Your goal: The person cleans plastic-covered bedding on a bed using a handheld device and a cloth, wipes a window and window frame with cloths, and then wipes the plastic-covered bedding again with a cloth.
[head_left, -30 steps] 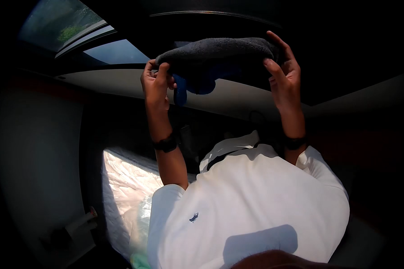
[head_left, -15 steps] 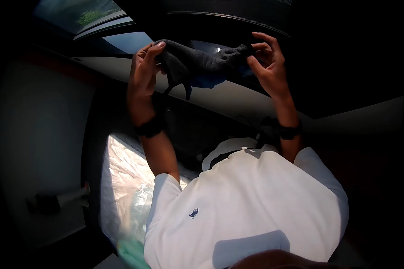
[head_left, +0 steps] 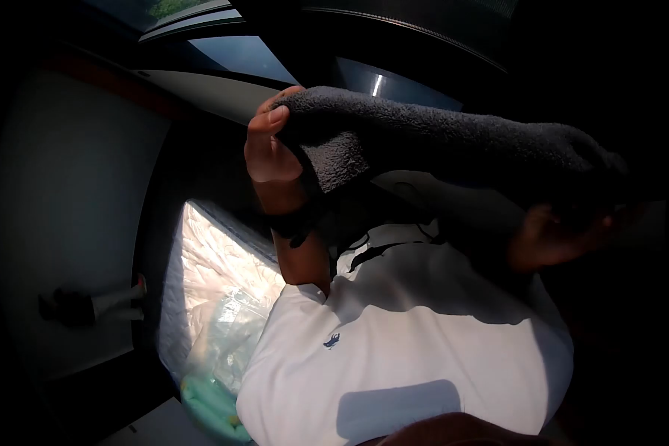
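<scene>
A dark grey fleecy cloth (head_left: 438,123) is stretched sideways across the upper middle of the head view. My left hand (head_left: 273,145) is closed on its left end, the thumb pressed over the edge. A flap of the cloth hangs down beside that hand. In deep shadow below the cloth's right end is my right hand (head_left: 554,238). Its fingers are too dark to make out, and whether they touch the cloth does not show. A black band circles my left wrist.
A white quilted sheet (head_left: 208,253) lies lower left in sunlight, with a clear plastic bag (head_left: 238,331) on it. Beside it is a green rolled item (head_left: 212,409). Windows (head_left: 238,56) are at the top. A person's legs (head_left: 115,305) show at far left.
The cloth has been drawn out much wider, and my right hand has moved right and down into shadow. My left hand has shifted slightly right and down, still holding its end.
</scene>
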`<control>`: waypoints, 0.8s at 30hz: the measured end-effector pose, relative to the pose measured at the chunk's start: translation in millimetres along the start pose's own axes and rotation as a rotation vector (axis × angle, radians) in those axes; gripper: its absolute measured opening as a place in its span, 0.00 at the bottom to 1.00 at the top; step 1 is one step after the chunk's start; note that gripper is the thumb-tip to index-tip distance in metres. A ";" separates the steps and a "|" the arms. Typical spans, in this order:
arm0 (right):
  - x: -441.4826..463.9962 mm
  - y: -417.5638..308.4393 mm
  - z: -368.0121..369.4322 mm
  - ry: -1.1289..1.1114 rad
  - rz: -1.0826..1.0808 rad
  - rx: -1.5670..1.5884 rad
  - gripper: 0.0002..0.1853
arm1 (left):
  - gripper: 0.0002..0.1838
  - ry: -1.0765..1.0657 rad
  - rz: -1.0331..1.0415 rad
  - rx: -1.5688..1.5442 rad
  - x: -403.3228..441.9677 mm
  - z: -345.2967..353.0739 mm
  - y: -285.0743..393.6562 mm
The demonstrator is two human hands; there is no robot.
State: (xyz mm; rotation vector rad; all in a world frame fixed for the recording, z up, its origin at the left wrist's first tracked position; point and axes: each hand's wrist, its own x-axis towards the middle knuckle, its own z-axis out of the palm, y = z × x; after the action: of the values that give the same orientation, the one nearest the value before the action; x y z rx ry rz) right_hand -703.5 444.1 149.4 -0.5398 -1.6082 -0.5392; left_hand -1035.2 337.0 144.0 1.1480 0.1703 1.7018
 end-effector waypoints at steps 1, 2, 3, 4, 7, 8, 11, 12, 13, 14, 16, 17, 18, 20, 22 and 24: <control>6.7 -14.9 20.2 0.027 0.137 0.322 0.34 | 0.21 0.055 0.042 -0.024 2.4 -2.2 -13.3; 12.0 -26.6 41.8 0.053 0.274 0.646 0.35 | 0.21 0.113 0.083 -0.048 6.4 -3.6 -24.7; 12.6 -28.1 54.7 0.079 0.411 0.972 0.36 | 0.21 0.108 0.081 -0.048 16.5 -8.1 -34.0; 5.6 -23.8 64.8 -0.146 0.381 0.785 0.36 | 0.22 0.214 -0.021 0.290 30.7 -18.4 -40.8; -25.3 -20.3 71.0 -0.864 0.369 0.334 0.37 | 0.30 0.256 -0.300 1.170 34.1 -32.4 -80.1; -31.8 -24.1 68.0 -1.055 0.301 0.247 0.37 | 0.34 0.152 -0.384 1.638 28.3 -37.3 -88.3; -47.9 -42.7 68.7 -1.113 0.197 0.256 0.37 | 0.35 0.216 -0.530 1.887 27.1 -42.5 -105.5; -52.9 -47.4 71.8 -1.103 0.155 0.217 0.37 | 0.35 0.223 -0.536 1.882 29.3 -44.0 -107.1; -54.7 -49.9 76.8 -1.106 0.150 0.217 0.37 | 0.35 0.285 -0.556 1.932 33.3 -43.5 -107.9; -54.6 -50.8 84.5 -1.110 0.149 0.192 0.37 | 0.35 0.349 -0.576 1.982 37.6 -42.7 -108.5; -50.9 -56.1 102.1 -1.044 0.161 0.167 0.39 | 0.35 0.419 -0.624 2.035 50.1 -53.8 -98.6; -51.9 -59.0 105.3 -1.047 0.162 0.165 0.39 | 0.36 0.489 -0.668 2.092 55.2 -60.8 -96.1; -57.3 -59.3 104.8 -0.996 0.151 0.198 0.39 | 0.35 0.499 -0.563 2.159 51.7 -71.4 -103.6; -61.0 -59.9 104.1 -0.967 0.117 0.214 0.40 | 0.36 0.439 -0.579 2.198 50.2 -74.5 -104.0; -64.2 -53.4 93.2 -0.995 0.115 0.185 0.40 | 0.37 0.318 -0.596 2.254 46.1 -72.0 -109.5; -60.7 -53.0 84.7 -1.021 0.103 0.165 0.41 | 0.37 0.271 -0.533 2.231 36.6 -55.9 -113.2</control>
State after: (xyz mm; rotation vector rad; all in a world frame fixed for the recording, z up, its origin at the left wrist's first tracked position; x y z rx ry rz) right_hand -796.3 453.9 79.1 -0.8351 -2.5351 -0.0090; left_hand -1002.7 440.1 69.2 1.8351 2.6701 0.5477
